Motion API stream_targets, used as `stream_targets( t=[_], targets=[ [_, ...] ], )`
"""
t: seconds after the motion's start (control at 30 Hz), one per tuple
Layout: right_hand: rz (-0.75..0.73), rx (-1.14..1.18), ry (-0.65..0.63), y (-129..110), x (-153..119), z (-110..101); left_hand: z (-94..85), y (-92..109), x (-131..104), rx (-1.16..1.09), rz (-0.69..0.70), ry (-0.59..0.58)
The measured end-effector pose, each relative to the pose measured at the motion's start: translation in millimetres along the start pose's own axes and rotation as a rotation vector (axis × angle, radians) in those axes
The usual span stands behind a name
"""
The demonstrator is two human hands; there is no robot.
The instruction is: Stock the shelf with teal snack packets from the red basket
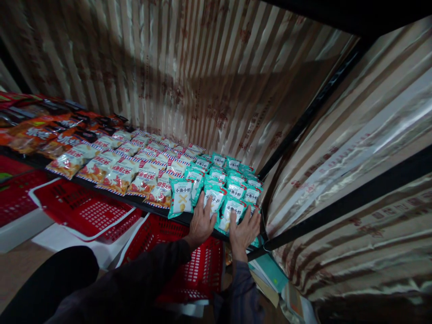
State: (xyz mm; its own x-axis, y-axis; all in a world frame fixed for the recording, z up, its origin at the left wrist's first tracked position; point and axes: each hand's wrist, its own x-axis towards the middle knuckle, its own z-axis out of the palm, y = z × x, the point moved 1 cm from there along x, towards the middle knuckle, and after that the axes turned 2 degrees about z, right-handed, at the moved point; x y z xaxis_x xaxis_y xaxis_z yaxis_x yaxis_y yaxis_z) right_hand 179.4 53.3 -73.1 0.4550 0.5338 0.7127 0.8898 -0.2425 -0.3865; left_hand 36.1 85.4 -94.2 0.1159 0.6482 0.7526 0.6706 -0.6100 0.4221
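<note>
Teal and white snack packets (235,189) lie in rows at the right end of a black shelf (184,218). My left hand (201,221) rests on a front packet with its fingers spread. Just to the right, my right hand (245,228) lies with fingers apart over the front packets near the corner. Neither hand is gripping a packet. One teal packet (182,197) leans at the front edge, left of my left hand. White packets with red lettering (119,174) fill the shelf's middle.
Orange and black snack bags (64,135) lie at the shelf's left. Red baskets (91,209) stand below the shelf. A black metal post (317,100) and striped sheeting (209,67) bound the back and right. Boxes (270,270) sit at lower right.
</note>
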Motion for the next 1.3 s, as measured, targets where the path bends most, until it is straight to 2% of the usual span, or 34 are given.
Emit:
stream_targets(
  t=[0.23, 0.63, 0.83, 1.1, 1.3],
  targets=[
    [0.004, 0.053, -0.009, -1, 2, 3, 0.5, -2, 0, -0.049, -0.039, 0.005],
    [0.02, 0.087, 0.008, 0, 0, 4, -7.0, -1, 10, 0.026, 0.123, 0.046],
    [0.015, 0.085, -0.011, 1, -1, 4, -6.5, -5, 7, 0.024, 0.116, 0.026],
    [-0.049, 0.038, 0.054, 3, -6, 2, -13.8, -2, 3, 0.012, 0.191, 0.007],
    [-0.049, 0.013, 0.058, 1, -9, 2, -9.4, -3, 2, 0.041, 0.177, -0.004]
  ],
)
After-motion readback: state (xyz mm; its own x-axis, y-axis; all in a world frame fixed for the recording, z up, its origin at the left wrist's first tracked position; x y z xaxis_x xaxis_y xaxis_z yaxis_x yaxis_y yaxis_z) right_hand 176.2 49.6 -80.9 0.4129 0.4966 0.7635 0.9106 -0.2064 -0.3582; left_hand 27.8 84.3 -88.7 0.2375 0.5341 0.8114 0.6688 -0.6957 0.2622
